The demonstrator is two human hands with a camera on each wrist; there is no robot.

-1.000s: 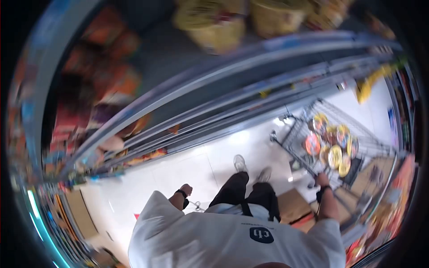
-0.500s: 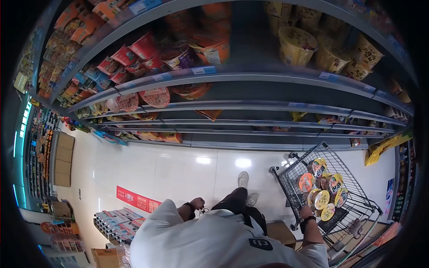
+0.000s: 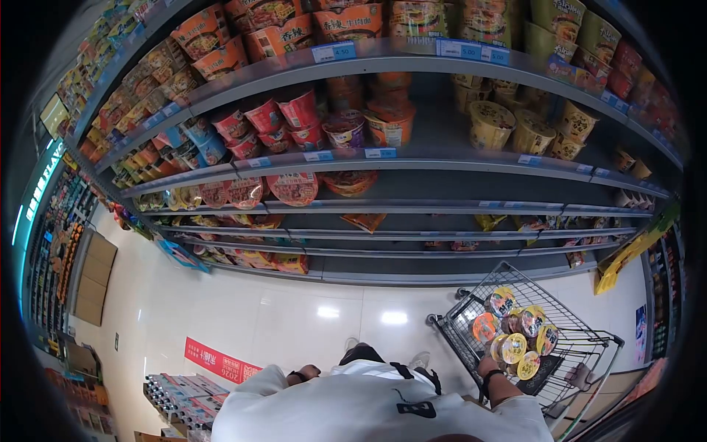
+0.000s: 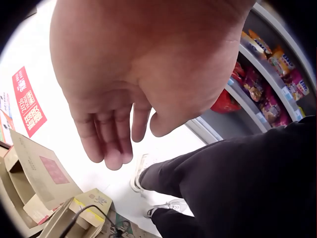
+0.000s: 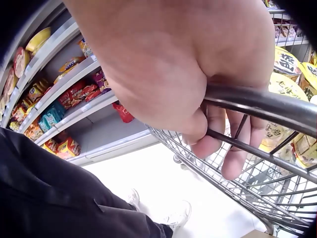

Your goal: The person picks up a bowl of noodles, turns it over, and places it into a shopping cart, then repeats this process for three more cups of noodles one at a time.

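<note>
My right hand (image 5: 213,124) grips the handle bar (image 5: 267,106) of a wire shopping cart (image 3: 567,313), fingers curled round the bar. In the head view that hand (image 3: 487,365) sits at the cart's near end, low on the right. Several instant noodle cups (image 3: 512,331) with yellow and orange lids (image 5: 287,64) lie in the cart's basket. Down at my side by the dark trousers (image 4: 247,183) hangs my left hand (image 4: 116,141), fingers loose and holding nothing. The same hand (image 3: 308,370) shows just left of my white shirt.
Tall shelves (image 3: 368,155) stocked with noodle cups and snack packs run straight ahead. White tiled floor (image 3: 294,317) lies between me and them. A red floor sticker (image 3: 221,361) and packs of bottles (image 3: 177,394) are at the lower left. Cardboard boxes (image 4: 39,173) stand by my left leg.
The head view has tilted up from the floor to the shelves and sharpened. My right hand stays on the cart handle and my left hand stays by my side.
</note>
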